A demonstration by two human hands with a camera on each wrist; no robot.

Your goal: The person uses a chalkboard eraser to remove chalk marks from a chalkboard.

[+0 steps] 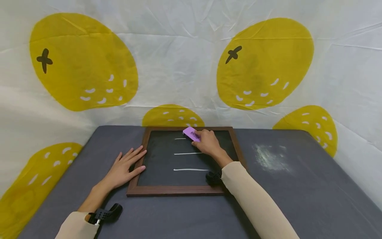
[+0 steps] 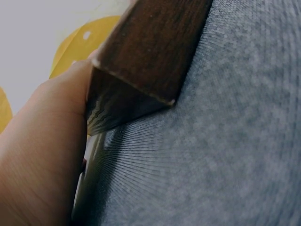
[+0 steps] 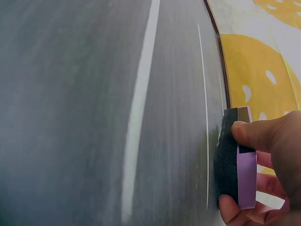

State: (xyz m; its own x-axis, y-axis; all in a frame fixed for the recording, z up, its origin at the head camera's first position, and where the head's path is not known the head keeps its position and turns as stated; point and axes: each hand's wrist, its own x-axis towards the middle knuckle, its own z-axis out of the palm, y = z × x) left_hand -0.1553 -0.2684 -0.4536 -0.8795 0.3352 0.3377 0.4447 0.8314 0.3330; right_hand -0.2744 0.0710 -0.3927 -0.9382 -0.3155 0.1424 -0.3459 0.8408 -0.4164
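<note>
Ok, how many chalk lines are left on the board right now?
3. The top line is short, beside the eraser in the right hand; the middle line runs to that hand; the bottom line is whole. Some chalk may be hidden under the hand.

Staged tabletop booth, lemon-print backdrop [image 1: 191, 66]

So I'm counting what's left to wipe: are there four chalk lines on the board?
No: the chalkboard shows three chalk lines, the top one beside the eraser.
</note>
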